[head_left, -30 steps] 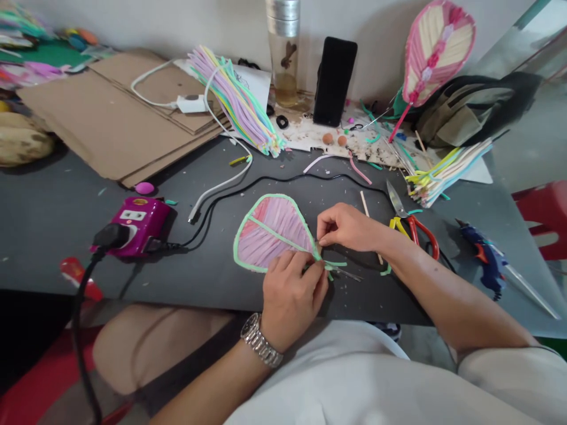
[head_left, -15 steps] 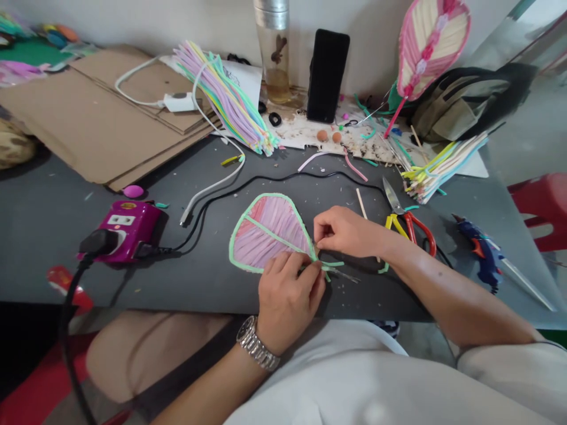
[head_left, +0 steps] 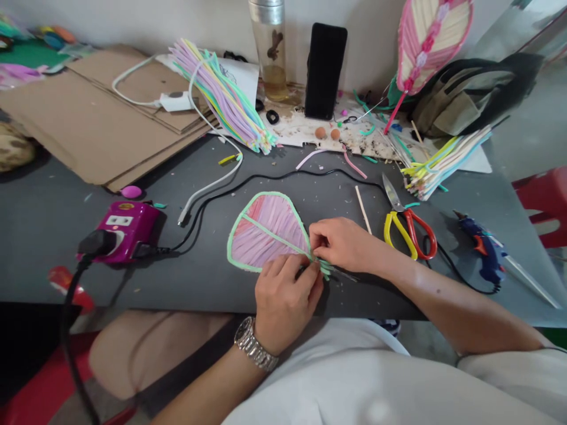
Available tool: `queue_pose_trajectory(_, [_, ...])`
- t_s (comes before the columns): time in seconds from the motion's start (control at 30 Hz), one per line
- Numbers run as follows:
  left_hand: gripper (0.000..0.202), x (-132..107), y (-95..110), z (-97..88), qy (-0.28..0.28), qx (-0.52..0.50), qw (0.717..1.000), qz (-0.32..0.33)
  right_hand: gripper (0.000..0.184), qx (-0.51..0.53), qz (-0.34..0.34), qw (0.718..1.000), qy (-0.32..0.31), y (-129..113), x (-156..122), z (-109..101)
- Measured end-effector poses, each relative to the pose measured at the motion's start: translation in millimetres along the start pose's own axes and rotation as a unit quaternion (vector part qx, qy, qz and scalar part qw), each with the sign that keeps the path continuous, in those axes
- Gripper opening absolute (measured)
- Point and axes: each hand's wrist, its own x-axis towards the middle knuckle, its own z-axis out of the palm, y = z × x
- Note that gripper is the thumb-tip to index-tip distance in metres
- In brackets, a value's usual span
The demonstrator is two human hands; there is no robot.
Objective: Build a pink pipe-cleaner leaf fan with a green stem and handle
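A leaf shape with a light green fuzzy edge and midrib and a pink and lilac filling lies on the dark table. My left hand, with a watch on its wrist, is closed on the leaf's base at its right end. My right hand curls in a pinch right beside that base, its fingertips near the left thumb. Between and below the fingers, short green pipe cleaner ends and thin wires stick out to the right. What exactly the right fingertips grip is hidden.
Scissors and a glue gun lie to the right. A purple power block with cords sits left. Behind are cardboard, pipe cleaner bundles, a phone, a bottle and a pink-and-cream leaf.
My right hand has moved slightly left and down, closer to the leaf's base. A green end seen below the right wrist no longer shows there. My left hand keeps its grip.
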Motion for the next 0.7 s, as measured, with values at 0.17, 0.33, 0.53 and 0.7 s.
queue_pose_trajectory(0.17, [0.009,0,0,0.6,0.003,0.018,1.000,0.006,0.014,-0.121,0.003,0.993,-0.005,-13,-4,8])
queue_pose_trajectory(0.33, [0.008,0,0,1.0,0.004,0.009,1.000,-0.001,0.011,-0.004,-0.027,0.999,0.034,-2,-9,-2])
queue_pose_trajectory(0.53, [0.010,1,0,0.8,-0.011,-0.001,1.000,-0.011,0.007,0.160,0.034,0.959,0.231,44,-11,-15])
queue_pose_trajectory(0.7, [0.015,1,-2,-2.1,0.022,-0.072,0.996,-0.049,0.007,0.032,0.051,0.960,0.275,49,-14,-13])
